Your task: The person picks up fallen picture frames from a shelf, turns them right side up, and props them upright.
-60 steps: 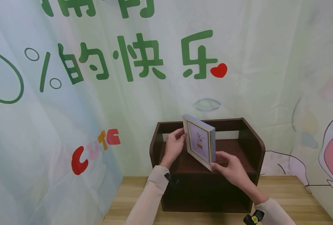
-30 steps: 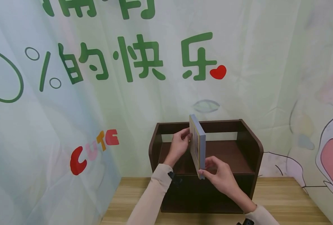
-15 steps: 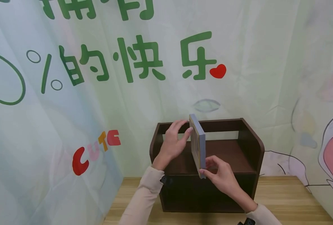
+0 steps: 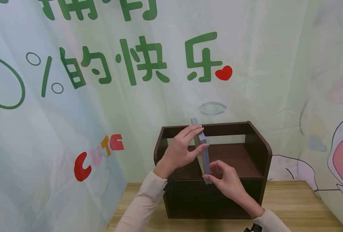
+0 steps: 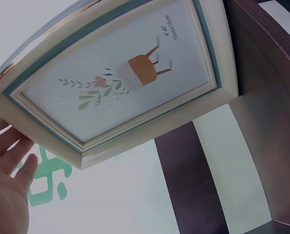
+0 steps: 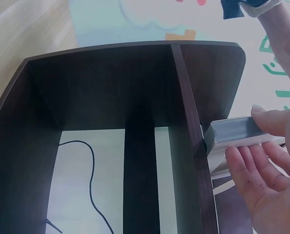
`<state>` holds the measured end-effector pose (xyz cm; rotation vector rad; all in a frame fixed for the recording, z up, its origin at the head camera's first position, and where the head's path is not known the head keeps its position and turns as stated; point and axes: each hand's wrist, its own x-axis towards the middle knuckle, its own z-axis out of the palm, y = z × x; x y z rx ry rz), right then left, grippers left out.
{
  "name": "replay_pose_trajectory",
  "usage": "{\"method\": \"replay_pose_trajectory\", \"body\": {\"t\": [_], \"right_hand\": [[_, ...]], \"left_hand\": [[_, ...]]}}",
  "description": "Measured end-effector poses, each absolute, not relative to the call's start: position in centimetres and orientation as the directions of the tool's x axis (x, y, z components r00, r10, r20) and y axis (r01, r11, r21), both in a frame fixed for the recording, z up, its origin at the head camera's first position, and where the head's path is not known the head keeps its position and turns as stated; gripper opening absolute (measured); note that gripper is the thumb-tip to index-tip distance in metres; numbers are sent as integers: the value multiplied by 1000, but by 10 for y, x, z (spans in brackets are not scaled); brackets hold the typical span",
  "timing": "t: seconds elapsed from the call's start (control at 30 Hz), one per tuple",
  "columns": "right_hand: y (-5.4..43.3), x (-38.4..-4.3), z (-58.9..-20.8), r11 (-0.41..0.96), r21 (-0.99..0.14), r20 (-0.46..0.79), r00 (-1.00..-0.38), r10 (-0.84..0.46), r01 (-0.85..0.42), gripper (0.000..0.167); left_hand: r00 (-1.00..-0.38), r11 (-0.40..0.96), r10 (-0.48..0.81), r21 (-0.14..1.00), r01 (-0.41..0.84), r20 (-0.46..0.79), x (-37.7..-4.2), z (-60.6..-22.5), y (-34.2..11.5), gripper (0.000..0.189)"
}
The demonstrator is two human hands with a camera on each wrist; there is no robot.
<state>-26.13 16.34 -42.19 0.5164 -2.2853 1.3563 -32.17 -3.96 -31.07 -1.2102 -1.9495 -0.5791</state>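
A picture frame (image 4: 206, 162) stands nearly edge-on at the dark brown wooden shelf (image 4: 259, 148), its bottom near corner at the upper board's front edge. In the left wrist view, the cream border and teal line of the frame (image 5: 149, 129) surround a print of a plant in an orange-brown pot. My left hand (image 4: 181, 154) lies with fairly straight fingers over the frame's top, thumb along its near side. Lower down, my right hand (image 4: 228, 182) pinches the near edge. In the right wrist view, thumb and fingers of this hand (image 6: 261, 180) sit on either side of the grey edge.
The shelf stands on a wood-grain table (image 4: 293, 199) against a printed curtain (image 4: 148, 106) with green lettering. Side panels and a back rail (image 4: 226, 129) bound its upper level. A dark cable (image 6: 92, 180) shows through the lower compartment's back opening.
The picture frame has turned from showing its print to nearly edge-on. My left hand has let go of its side and moved onto its top. My right hand keeps its pinch.
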Motion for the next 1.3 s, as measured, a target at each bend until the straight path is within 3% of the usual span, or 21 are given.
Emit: {"method": "replay_pose_trajectory", "body": {"t": [0.27, 0.4, 0.53, 0.6, 0.73, 0.9, 1.3], "right_hand": [[161, -263, -420, 435, -723, 545, -830, -121, -537, 27], [164, -266, -419, 393, -760, 510, -850, -135, -518, 17], [168, -271, -418, 349, -814, 470, -879, -76, -465, 31], [168, -277, -418, 398, -786, 497, -866, -48, -473, 30], [166, -293, -417, 579, -639, 598, -800, -40, -507, 7], [160, -312, -416, 686, -553, 631, -776, -26, -473, 17], [160, -326, -419, 746, -480, 691, -723, -3, -462, 13]], "left_hand": [[-255, 447, 534, -14, 894, 806, -321, -313, -43, 56], [-235, 454, 521, -33, 890, 820, -320, -315, -43, 57], [-227, 468, 513, -47, 883, 828, -319, -317, -42, 57], [-225, 475, 510, -54, 878, 830, -318, -319, -40, 57], [-217, 480, 506, -64, 875, 835, -317, -323, -38, 57], [-201, 469, 504, -71, 880, 840, -319, -327, -35, 56], [-223, 471, 538, -70, 879, 813, -319, -319, -26, 56]]}}
